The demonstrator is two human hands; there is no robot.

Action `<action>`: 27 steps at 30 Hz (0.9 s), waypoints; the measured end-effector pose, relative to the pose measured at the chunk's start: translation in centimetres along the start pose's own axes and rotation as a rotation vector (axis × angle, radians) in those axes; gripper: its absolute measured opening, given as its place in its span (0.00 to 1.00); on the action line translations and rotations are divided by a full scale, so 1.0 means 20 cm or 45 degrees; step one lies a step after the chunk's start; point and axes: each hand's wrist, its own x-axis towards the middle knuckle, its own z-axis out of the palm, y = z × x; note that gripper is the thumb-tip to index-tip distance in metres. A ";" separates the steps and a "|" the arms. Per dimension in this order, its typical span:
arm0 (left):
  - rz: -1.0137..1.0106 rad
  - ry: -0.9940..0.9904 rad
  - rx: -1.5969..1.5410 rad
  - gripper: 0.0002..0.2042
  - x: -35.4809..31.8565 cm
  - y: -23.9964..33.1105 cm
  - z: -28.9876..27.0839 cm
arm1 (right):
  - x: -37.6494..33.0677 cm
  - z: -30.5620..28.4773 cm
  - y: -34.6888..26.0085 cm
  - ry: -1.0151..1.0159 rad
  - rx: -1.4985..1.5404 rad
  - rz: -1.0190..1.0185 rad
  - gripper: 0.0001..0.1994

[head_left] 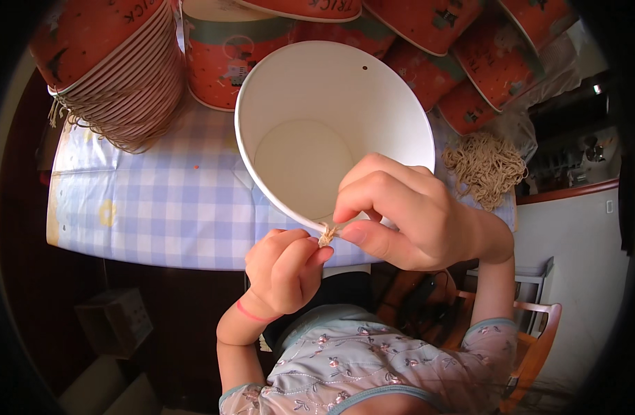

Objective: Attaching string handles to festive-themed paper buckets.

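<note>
A large white-lined paper bucket (pixel 393 90) stands tilted at the table's near edge, its mouth facing me. One small dark hole shows in its far wall. At the near rim a knotted bit of tan twine (pixel 326 236) pokes out. My left hand (pixel 284 268) is closed, thumb and fingertips pinching the twine from the left. From the right, my right hand (pixel 400 214) pinches at the same knot with thumb and forefinger, its other fingers curled over the bucket's opening. The bucket's outside is hidden from this angle.
A nested stack of red buckets (pixel 123 83) with twine handles leans at the left. More red printed buckets (pixel 428 76) crowd the back. A tangled heap of twine (pixel 487 166) lies at right on the checked tablecloth (pixel 165 207). A wooden chair (pixel 539 346) stands at lower right.
</note>
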 end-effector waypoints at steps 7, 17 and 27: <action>0.036 0.016 0.038 0.13 0.01 0.00 0.01 | 0.05 -0.05 0.02 -0.227 0.009 -0.039 0.12; 0.033 0.031 0.033 0.13 0.01 -0.01 0.01 | 0.07 -0.06 0.04 -0.239 -0.001 -0.147 0.05; 0.008 0.003 0.099 0.14 0.02 0.01 -0.01 | 0.06 -0.06 0.03 -0.235 -0.033 -0.155 0.04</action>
